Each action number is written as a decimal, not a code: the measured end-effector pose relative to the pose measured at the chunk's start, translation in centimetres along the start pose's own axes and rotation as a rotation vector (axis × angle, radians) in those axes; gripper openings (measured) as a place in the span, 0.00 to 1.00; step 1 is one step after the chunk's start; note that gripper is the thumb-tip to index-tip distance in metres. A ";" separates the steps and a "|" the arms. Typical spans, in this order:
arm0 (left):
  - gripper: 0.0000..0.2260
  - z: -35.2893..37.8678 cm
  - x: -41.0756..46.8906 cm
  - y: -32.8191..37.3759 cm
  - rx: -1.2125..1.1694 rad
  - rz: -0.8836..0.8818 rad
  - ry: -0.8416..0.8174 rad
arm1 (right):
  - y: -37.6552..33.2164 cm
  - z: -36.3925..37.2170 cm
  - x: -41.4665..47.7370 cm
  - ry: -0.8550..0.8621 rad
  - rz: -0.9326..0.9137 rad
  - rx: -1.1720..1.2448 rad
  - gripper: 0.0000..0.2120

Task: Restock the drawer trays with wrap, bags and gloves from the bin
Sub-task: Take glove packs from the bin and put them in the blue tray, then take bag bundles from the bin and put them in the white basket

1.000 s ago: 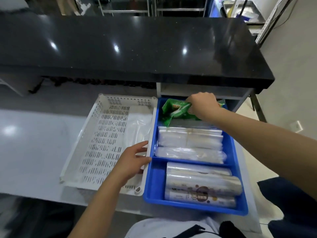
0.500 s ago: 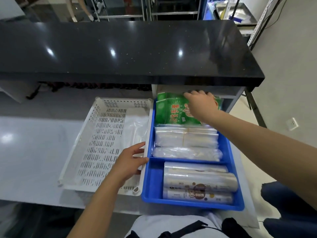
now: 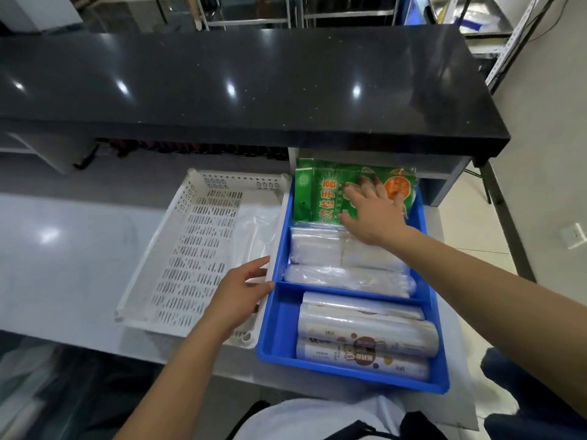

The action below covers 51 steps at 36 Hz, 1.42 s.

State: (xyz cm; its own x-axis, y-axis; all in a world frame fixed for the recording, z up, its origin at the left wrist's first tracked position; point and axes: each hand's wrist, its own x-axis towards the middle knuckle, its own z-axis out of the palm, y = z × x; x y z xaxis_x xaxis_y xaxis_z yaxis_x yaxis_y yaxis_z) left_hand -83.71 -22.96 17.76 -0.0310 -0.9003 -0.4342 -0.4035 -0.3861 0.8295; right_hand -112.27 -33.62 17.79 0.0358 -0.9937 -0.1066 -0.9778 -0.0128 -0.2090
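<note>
A black speckled top (image 3: 254, 90) is stretching across the view and reflecting bright spots of light. Below its front edge a white desk (image 3: 63, 255) is running off to the left, showing a patch of glare. Behind the top, metal racks (image 3: 254, 14) are standing. To the top's right a white perforated post (image 3: 511, 36) is rising, a black leg (image 3: 505, 223) is slanting down onto pale floor tiles (image 3: 470, 217), and a wall socket (image 3: 573, 235) is sitting on the grey wall.
</note>
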 end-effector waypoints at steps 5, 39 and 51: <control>0.21 0.6 -1.0 0.0 0.093 0.029 0.091 | -3.1 -0.8 -2.8 0.021 -0.075 0.151 0.31; 0.38 -24.1 -27.6 -26.9 0.172 -0.181 0.772 | -45.9 9.5 -25.6 -0.410 -0.795 0.458 0.25; 0.37 -31.5 -28.6 -34.0 -0.042 -0.315 0.840 | -58.2 12.9 -23.1 -0.577 -0.824 0.277 0.28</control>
State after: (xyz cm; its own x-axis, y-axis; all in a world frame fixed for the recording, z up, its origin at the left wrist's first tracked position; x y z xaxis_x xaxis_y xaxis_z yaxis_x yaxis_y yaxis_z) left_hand -40.24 9.56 13.00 0.7615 -0.5949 -0.2573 -0.2456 -0.6322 0.7349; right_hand -53.56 -8.50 19.84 0.8348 -0.4838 -0.2626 -0.5269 -0.5642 -0.6357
